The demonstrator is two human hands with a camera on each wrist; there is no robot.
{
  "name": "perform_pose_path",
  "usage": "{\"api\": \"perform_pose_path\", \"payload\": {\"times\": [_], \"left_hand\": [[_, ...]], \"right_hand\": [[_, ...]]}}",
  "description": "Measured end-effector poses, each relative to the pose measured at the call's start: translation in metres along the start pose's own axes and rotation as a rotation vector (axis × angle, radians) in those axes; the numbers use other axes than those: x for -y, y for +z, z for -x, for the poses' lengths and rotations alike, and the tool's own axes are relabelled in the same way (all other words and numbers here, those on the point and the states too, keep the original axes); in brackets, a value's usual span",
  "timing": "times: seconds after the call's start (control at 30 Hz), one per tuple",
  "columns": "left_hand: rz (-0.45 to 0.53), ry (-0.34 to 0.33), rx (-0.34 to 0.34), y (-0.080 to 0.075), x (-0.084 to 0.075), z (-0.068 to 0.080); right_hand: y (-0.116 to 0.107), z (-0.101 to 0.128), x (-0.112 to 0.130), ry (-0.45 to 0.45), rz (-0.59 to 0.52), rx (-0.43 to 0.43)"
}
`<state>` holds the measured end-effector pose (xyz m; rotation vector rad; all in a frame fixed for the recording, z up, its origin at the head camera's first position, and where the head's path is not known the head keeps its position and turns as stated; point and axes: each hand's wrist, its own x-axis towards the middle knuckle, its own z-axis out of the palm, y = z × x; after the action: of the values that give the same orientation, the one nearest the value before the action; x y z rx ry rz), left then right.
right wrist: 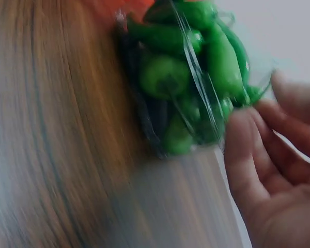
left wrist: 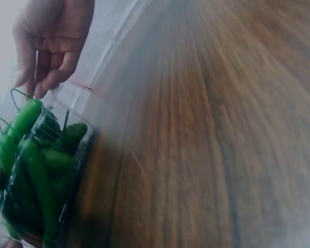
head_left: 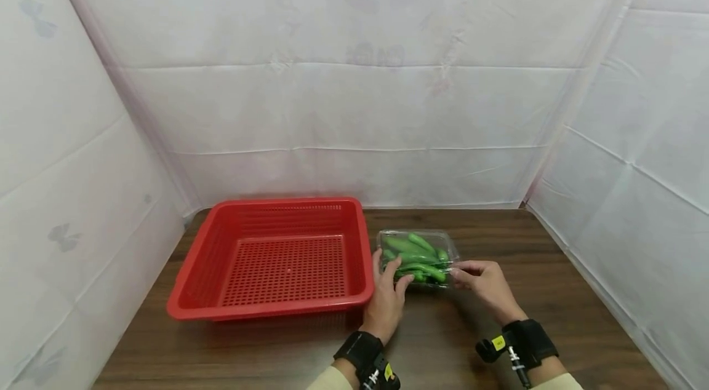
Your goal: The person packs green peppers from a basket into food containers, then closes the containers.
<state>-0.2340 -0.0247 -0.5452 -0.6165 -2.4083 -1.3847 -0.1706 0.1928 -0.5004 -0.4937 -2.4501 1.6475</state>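
Plainly, both hands were at the clear plastic box of green peppers [head_left: 419, 256], which sat on the wooden tabletop [head_left: 498, 341] just beside the right wall of the red basket [head_left: 275, 258]. The left hand [head_left: 386, 298] lay on the box's near left side, fingers fairly straight and spread over the lid rather than curled round it, so its grip was loose, more a press than a hold. The right hand [head_left: 486, 286] reached in from the other side, fingertips meeting the box's near right corner; the right wrist view showed those fingers [right wrist: 248, 150] lightly bent at the clear edge, apparently touching and not yet pinching, though blur made this hard to settle. The basket held nothing that could be seen.

To handle the box well from such a position, it seemed wise to keep one hand pressing it flat so the thin shell would not skate over the smooth wood, and to let the other work at a rim or corner, where the plastic is stiffest. Squeezing the middle of the lid would likely buckle it and bruise the peppers [left wrist: 31, 155], packed closely inside.
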Motion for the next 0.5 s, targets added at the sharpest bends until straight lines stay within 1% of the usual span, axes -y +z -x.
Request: {"api": "perform_pose_path", "payload": {"times": [0.13,0.2,0.23,0.3,0.37,0.5], "left_hand": [[-0.051,0.044,-0.017,0.001,0.004,0.001],[-0.078,0.071,-0.015,0.002,0.006,0.001],[-0.089,0.082,-0.013,0.002,0.006,0.001],[-0.105,0.097,-0.015,0.001,0.007,0.001],[-0.119,0.109,-0.016,0.0,0.008,0.0],[-0.17,0.141,-0.019,-0.002,0.01,-0.001]], "right_hand": [[0.011,0.0,-0.003,-0.049,0.162,-0.124],[0.015,0.001,-0.006,-0.064,0.202,-0.177],[0.016,0.001,-0.007,-0.067,0.202,-0.192],[0.016,0.003,-0.009,-0.056,0.152,-0.194],[0.013,0.004,-0.01,-0.041,0.066,-0.162],[0.002,0.005,-0.01,-0.032,-0.257,-0.03]]}}
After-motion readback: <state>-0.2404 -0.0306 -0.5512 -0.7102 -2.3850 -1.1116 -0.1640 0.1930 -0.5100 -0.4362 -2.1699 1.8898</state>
